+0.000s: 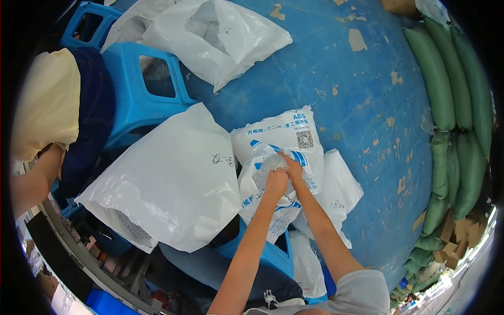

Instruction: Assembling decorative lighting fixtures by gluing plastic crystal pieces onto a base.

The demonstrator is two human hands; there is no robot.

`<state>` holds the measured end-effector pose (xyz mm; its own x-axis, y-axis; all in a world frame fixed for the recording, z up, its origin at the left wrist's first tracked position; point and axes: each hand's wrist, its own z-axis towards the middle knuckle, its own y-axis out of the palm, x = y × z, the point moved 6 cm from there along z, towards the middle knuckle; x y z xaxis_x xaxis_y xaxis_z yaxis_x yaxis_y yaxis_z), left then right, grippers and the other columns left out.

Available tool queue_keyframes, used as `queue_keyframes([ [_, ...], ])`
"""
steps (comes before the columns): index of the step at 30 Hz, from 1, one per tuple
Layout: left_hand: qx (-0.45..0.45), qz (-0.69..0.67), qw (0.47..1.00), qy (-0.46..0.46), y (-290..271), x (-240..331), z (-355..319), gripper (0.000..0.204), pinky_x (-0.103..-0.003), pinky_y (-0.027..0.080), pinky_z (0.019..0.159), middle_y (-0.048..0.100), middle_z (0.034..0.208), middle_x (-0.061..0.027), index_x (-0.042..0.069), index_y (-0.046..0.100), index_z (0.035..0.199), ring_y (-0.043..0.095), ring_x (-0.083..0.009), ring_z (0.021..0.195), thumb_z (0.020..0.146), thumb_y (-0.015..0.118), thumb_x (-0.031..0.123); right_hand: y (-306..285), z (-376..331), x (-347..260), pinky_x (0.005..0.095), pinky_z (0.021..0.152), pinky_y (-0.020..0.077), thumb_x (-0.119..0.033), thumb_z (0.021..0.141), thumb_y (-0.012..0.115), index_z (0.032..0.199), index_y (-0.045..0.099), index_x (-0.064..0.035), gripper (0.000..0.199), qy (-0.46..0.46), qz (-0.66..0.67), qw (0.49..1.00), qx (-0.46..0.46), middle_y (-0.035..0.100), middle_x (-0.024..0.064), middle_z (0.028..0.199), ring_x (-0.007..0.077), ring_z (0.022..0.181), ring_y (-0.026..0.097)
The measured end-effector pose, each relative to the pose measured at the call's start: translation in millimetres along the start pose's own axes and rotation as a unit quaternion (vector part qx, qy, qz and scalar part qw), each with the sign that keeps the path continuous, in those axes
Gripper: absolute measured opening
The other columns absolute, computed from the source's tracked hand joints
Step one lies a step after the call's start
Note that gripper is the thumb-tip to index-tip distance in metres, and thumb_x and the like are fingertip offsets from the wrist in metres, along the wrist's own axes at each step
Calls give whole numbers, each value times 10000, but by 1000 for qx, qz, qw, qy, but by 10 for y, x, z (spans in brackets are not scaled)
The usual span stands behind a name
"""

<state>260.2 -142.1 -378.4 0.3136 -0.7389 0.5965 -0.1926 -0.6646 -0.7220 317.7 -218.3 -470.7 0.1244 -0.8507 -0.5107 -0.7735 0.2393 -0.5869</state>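
Observation:
A white sack with blue printing stands open in front of me, and crinkled clear plastic, seemingly a bag, shows in its mouth. My left hand is closed at this plastic, knuckles up. Right beside it, almost touching, my right hand has its fingers bent round the plastic at the far edge of the opening. Both hands partly hide what lies between their fingers. Just behind, a filled white sack with blue print and a square code leans against the open one.
A large white bag lies at my left; another white bag lies farther back. Blue stools stand near a person in a yellow top. Smaller white bags sit at my right. Green sacks are stacked along the worn blue floor.

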Motion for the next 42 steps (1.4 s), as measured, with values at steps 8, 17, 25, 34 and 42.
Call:
queue_keyframes([
  [8, 51, -139, 989, -22, -258, 38, -162, 90, -407, 474, 774, 604, 868, -160, -12, 665, 756, 572, -324, 882, 721, 581, -6, -159, -51, -226, 377, 781, 470, -82, 732, 574, 1045, 577, -146, 319, -217, 81, 971, 63, 601, 126, 1029, 347, 959, 580],
  [17, 89, -253, 963, -18, -540, 61, -603, 77, -388, 477, 779, 597, 864, -140, -21, 647, 770, 560, -318, 899, 750, 572, -18, -425, -447, -505, 372, 733, 477, 72, 623, 560, 984, 583, -92, 397, -191, 47, 978, 72, 595, 127, 932, 324, 869, 590],
  [25, 154, -350, 923, -38, -874, 147, -839, 70, -412, 462, 745, 559, 861, -161, -27, 562, 847, 534, -339, 862, 780, 566, -9, -841, -1041, -758, 385, 688, 480, 2, 623, 665, 945, 569, -84, 346, -242, 46, 964, 100, 567, 109, 853, 313, 822, 579],
  [34, 44, -40, 992, -108, -146, 215, -700, 197, -346, 531, 676, 546, 848, -121, 38, 493, 947, 553, -294, 879, 768, 568, 73, -326, -964, -217, 373, 822, 444, -24, 683, 607, 959, 567, -58, 282, -171, 116, 976, 74, 556, 123, 899, 324, 930, 544],
  [42, -16, 142, 990, -8, 271, 620, -805, 303, -266, 533, 640, 513, 967, -94, 42, 531, 1014, 522, -230, 947, 726, 609, 93, -180, -776, 894, 397, 1004, 357, -40, 778, 474, 1196, 564, -102, 432, -58, 99, 989, 98, 522, 151, 1261, 317, 1219, 454],
])
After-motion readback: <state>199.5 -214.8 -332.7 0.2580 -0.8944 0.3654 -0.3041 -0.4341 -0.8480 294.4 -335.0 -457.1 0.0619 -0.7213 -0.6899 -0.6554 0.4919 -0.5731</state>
